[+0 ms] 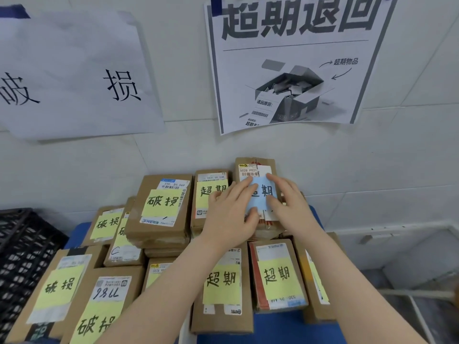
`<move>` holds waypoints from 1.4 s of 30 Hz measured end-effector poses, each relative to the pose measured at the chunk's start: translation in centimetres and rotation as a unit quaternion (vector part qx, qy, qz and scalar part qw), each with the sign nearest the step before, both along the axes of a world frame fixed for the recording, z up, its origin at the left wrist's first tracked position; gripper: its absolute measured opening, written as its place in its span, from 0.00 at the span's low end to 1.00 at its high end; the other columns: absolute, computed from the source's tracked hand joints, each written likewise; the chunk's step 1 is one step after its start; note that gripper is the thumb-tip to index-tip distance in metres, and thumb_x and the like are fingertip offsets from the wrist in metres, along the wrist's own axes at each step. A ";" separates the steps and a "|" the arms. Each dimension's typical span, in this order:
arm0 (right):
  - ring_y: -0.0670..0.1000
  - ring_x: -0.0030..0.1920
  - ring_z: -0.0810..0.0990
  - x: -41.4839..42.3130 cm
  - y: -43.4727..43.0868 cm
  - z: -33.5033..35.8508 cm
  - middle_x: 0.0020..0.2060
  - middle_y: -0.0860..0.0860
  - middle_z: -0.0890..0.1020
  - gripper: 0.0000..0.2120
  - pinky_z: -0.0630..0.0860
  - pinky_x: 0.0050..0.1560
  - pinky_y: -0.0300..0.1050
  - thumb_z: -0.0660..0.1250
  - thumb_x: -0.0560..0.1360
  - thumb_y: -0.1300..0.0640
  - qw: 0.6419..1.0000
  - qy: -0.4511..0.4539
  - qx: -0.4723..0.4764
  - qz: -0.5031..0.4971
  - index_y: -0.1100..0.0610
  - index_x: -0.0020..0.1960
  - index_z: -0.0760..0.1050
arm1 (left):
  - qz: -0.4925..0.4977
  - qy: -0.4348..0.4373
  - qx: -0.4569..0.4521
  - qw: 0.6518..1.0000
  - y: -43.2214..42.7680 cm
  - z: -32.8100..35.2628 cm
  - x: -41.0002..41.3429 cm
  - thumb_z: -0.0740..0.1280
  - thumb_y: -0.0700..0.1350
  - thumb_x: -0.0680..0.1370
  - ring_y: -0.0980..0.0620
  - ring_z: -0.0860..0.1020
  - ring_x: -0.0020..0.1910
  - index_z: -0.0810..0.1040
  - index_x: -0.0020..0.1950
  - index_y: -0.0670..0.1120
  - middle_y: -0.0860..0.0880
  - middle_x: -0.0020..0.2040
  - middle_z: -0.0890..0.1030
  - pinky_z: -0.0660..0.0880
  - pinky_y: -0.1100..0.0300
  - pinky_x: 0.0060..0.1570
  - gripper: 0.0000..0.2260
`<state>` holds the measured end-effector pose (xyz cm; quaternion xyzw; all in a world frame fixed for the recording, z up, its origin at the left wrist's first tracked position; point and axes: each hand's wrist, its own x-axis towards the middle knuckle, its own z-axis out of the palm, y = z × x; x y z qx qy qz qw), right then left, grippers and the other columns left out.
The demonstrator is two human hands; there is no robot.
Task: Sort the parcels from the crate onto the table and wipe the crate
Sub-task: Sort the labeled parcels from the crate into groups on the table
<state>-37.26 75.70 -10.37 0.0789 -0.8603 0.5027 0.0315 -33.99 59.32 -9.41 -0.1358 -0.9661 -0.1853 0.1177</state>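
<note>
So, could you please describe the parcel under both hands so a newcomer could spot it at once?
Find the printed poster with the box drawing; beneath it, parcels are stacked on the blue table. The parcel tops the rear stack, with the left hand and right hand on it. It alone carries a blue note; its neighbours carry yellow notes.

Matt cardboard and paper, black plastic, faintly shiny tile
The parcels (159, 227) are matt brown cardboard with white paper labels (171, 184); the notes (161, 202) are matt yellow paper, one blue note (263, 194) paler. The crate (22, 244) is black plastic lattice, the table (278, 326) smooth blue, the wall (372, 170) white tile with a faint sheen, the signs (74, 45) creased white paper
</note>
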 end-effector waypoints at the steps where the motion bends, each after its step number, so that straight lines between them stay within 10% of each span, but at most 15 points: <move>1: 0.40 0.56 0.72 0.0 0.0 -0.1 0.65 0.44 0.68 0.23 0.72 0.44 0.28 0.62 0.78 0.58 1.000 0.002 0.005 0.001 0.45 0.72 0.65 | -0.001 -0.009 0.010 1.000 0.1 -0.1 0.1 0.56 0.53 0.77 0.53 0.61 0.74 0.65 0.74 0.50 0.55 0.76 0.60 0.57 0.48 0.69 0.25; 9: 0.46 0.61 0.71 -0.8 -0.6 0.8 0.68 0.46 0.65 0.24 0.73 0.58 0.42 0.61 0.79 0.57 0.999 -0.003 0.039 -0.004 0.46 0.74 0.63 | 0.004 -0.042 0.015 0.999 0.6 -0.1 0.3 0.51 0.54 0.76 0.48 0.55 0.77 0.60 0.76 0.51 0.57 0.77 0.56 0.52 0.44 0.72 0.27; 28: 0.43 0.55 0.70 -1.9 -0.4 1.8 0.67 0.48 0.68 0.21 0.65 0.43 0.26 0.63 0.78 0.56 0.993 0.021 0.112 -0.013 0.50 0.71 0.68 | 0.012 -0.045 0.107 0.993 1.5 0.5 0.1 0.53 0.50 0.76 0.52 0.57 0.75 0.62 0.76 0.46 0.53 0.77 0.59 0.43 0.55 0.73 0.27; 42: 0.53 0.73 0.61 -1.6 -2.6 -0.2 0.74 0.53 0.62 0.20 0.59 0.73 0.54 0.55 0.82 0.56 0.993 -0.002 0.120 -0.001 0.50 0.73 0.66 | 0.011 -0.040 0.027 0.999 0.2 -1.6 -1.6 0.48 0.48 0.83 0.48 0.49 0.78 0.56 0.78 0.45 0.50 0.78 0.56 0.43 0.53 0.75 0.23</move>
